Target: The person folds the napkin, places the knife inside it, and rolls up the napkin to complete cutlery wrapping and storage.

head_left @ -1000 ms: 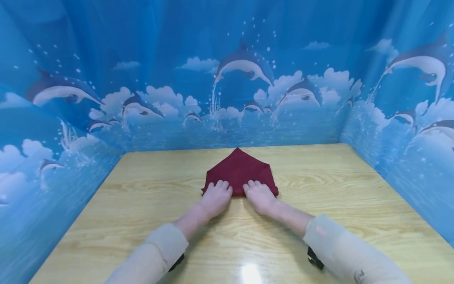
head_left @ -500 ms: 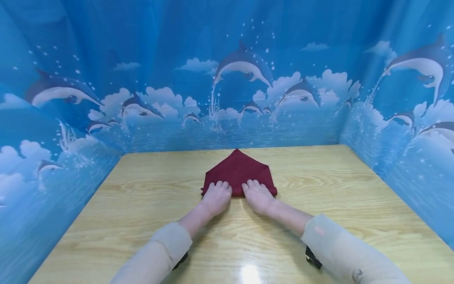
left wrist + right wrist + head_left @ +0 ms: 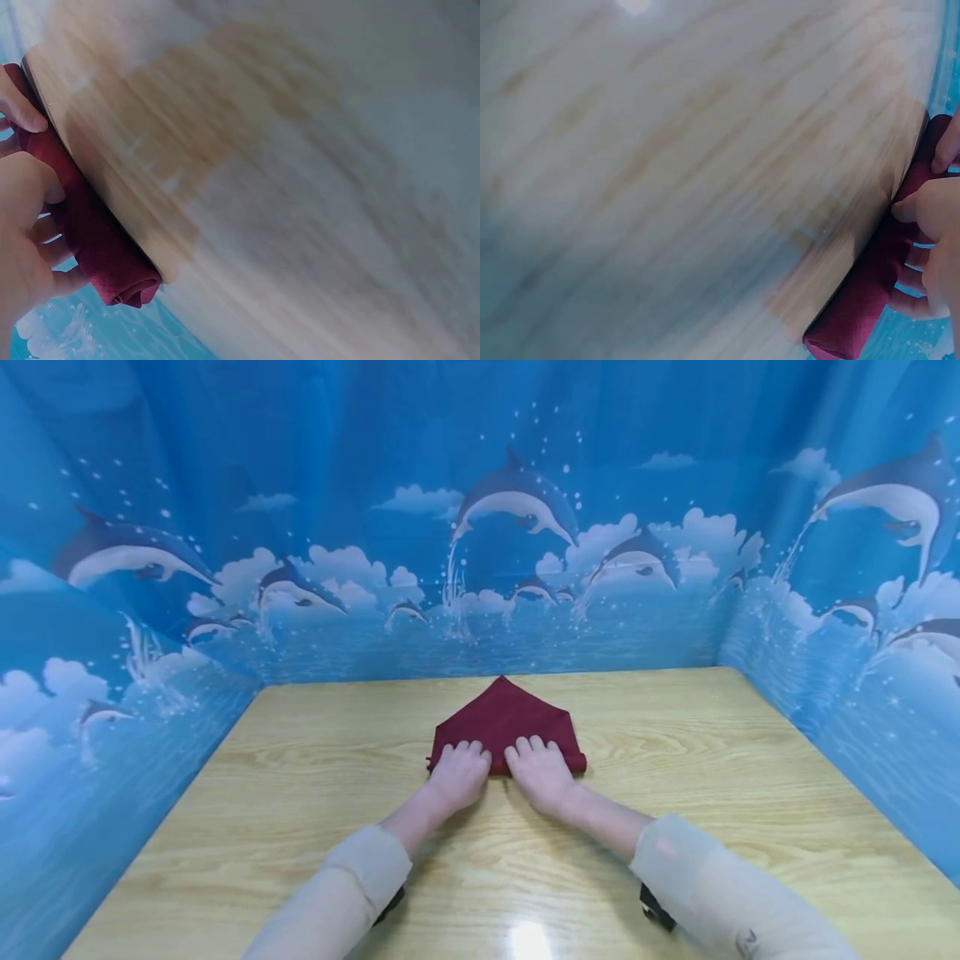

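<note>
A dark red cloth (image 3: 504, 714) lies on the table, its far end a point and its near edge rolled into a tube. My left hand (image 3: 461, 772) grips the roll left of its middle. Close beside it, my right hand (image 3: 542, 774) holds the roll on the right. In the left wrist view the thumb presses the near side of the rolled cloth (image 3: 97, 240), with fingers over the far side and the spiral end showing. The right wrist view has the thumb and fingers likewise around the roll (image 3: 862, 300). Both palms hide part of the roll.
The wood-grain table (image 3: 315, 810) extends around the cloth, with a bright light reflection near its front. A blue curtain (image 3: 360, 460) printed with dolphins and clouds stands behind and along both sides, close to the table's far edge.
My right hand has shifted slightly left along the roll, nearer the left hand. The left hand and the cloth stay nearly where they were.
</note>
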Available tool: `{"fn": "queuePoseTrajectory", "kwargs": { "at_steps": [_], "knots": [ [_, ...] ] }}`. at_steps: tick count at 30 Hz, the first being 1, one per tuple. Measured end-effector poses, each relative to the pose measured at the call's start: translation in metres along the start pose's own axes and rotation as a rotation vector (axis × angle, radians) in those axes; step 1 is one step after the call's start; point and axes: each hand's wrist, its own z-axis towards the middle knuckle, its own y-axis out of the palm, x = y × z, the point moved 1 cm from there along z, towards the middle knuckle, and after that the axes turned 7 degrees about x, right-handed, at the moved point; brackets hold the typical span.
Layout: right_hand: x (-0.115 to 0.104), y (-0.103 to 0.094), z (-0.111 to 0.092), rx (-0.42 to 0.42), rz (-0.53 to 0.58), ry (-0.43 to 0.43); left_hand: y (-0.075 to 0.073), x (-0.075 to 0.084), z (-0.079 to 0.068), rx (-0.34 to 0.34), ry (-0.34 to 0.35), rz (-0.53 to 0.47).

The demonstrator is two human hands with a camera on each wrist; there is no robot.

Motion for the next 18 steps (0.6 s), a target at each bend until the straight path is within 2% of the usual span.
{"fn": "queuePoseTrajectory", "kwargs": {
  "at_steps": [4, 11, 18],
  "knots": [
    [0.001, 0.001, 0.001, 0.015, -0.036, -0.060, 0.000, 0.000, 0.002, -0.026, -0.008, -0.017],
    [0.008, -0.001, 0.006, -0.069, 0.059, -0.062, -0.001, 0.000, 0.005, -0.099, -0.042, -0.024],
    [0.014, 0.000, 0.007, -0.080, 0.083, -0.127, 0.003, 0.004, 0.003, -0.016, -0.046, -0.010]
  ]
}}
